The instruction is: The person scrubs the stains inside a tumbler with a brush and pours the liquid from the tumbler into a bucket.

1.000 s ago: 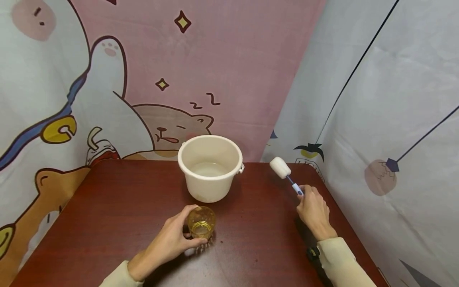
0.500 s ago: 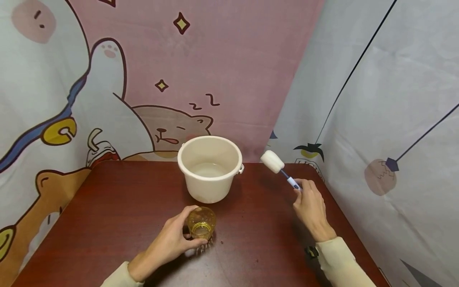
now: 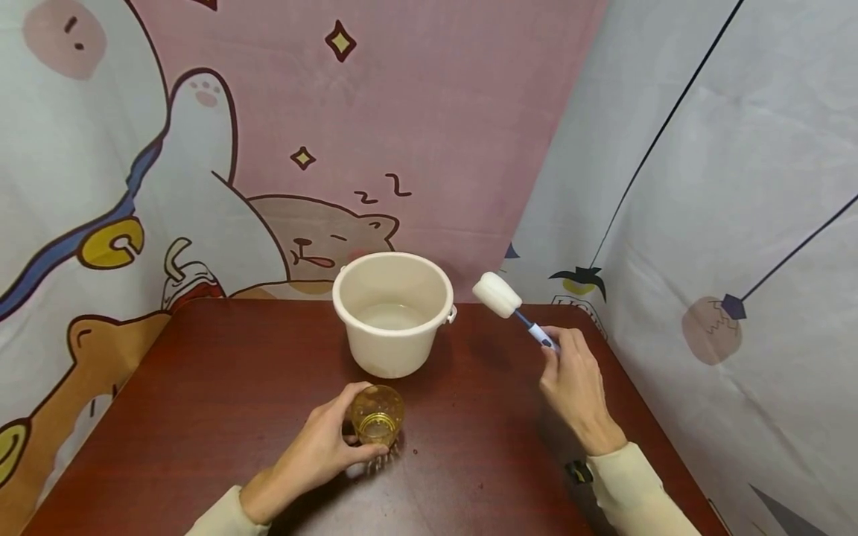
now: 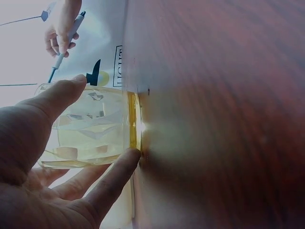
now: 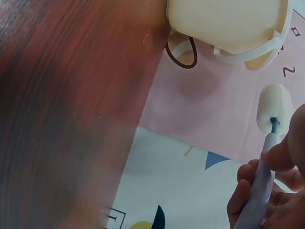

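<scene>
Sponge brush has moved left, nearer the bucket

Left hand curves thumb and fingers round a see-through yellow glass on the glossy tabletop; smooth cream bucket near the far edge; right hand grips the white-ended brush's handle, raised toward the right edge. Cloth reads "LIGHT".

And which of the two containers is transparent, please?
The small yellow-tinted glass, held in the fingers of the left hand; the larger cream bucket behind it is opaque.
</scene>
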`<state>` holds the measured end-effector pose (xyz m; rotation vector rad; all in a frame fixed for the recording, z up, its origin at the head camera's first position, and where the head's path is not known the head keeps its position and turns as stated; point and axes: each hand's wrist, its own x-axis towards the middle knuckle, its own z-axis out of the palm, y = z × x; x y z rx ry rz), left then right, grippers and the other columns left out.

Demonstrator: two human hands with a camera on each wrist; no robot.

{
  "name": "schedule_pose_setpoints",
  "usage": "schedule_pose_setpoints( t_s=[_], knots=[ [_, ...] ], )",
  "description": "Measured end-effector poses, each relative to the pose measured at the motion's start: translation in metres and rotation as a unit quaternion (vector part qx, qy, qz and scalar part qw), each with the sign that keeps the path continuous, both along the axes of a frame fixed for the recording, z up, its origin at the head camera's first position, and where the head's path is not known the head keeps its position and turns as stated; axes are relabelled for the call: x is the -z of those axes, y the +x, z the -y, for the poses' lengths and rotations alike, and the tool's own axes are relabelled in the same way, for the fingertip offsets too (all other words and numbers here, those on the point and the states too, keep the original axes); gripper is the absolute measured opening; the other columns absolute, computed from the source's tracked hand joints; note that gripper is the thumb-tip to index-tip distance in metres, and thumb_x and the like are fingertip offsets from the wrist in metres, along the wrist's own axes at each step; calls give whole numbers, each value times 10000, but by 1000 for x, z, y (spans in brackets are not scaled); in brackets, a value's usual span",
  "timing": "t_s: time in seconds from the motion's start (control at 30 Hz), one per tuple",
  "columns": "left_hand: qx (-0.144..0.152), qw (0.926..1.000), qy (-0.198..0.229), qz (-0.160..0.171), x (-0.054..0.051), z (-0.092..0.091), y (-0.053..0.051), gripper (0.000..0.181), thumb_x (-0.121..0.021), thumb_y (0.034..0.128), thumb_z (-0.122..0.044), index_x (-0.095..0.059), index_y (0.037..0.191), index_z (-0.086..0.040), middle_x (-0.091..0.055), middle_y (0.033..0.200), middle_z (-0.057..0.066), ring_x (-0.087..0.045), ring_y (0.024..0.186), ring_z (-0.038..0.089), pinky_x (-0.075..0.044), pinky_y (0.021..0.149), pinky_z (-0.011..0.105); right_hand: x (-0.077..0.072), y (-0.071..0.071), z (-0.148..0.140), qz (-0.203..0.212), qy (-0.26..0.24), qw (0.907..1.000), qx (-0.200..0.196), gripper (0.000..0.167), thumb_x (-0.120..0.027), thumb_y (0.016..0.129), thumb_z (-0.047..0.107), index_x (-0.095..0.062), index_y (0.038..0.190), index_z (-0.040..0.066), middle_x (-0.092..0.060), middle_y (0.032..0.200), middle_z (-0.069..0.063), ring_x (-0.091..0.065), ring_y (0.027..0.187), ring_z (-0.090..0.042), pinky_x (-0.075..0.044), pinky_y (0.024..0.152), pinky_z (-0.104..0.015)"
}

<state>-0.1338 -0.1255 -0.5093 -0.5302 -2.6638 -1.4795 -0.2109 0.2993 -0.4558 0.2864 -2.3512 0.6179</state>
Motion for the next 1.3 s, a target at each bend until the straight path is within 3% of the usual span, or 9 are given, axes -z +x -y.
schedule_pose_setpoints(
  t_s=[0.3, 0.57, 0.8, 1.3],
  knots=[
    [-12, 10000, -44, -53, 0, 1, 0, 872, -1102, 818, -324, -614, 1540, -285, -799, 1393, 129, -828, 1188, 324, -667, 796, 178, -9, 3, 9, -357, -46, 9990, -257, 311, -753, 1028, -60, -733, 1337, -31, -710, 1127, -174, -697, 920, -309, -578, 794, -537],
    [36, 9999, 1, -107, 0, 0, 0, 880, -1104, 813, -303, -614, 1543, -267, -799, 1397, 142, -833, 1189, 338, -674, 815, 191, -14, 8, 17, -493, -5, 9977, -460, 301, -761, 1041, -7, -740, 1340, 12, -703, 1123, -146, -663, 903, -235, -518, 792, -347],
    [-35, 9999, -57, -82, 0, 0, 0, 889, -1109, 802, -322, -615, 1540, -286, -802, 1399, 130, -833, 1194, 333, -671, 815, 186, -17, 9, 22, -709, -38, 9939, -847, 308, -770, 1026, -39, -741, 1331, -11, -698, 1101, -142, -614, 890, -200, -461, 794, -226],
    [-2, 10000, -31, -38, -1, -1, 1, 872, -1103, 817, -307, -613, 1539, -288, -800, 1395, 144, -829, 1198, 336, -669, 798, 182, -19, 18, 33, -961, 183, 9860, -1348, 291, -826, 1031, 31, -765, 1315, 19, -724, 1131, -89, -635, 902, -138, -524, 777, -237]
  ],
)
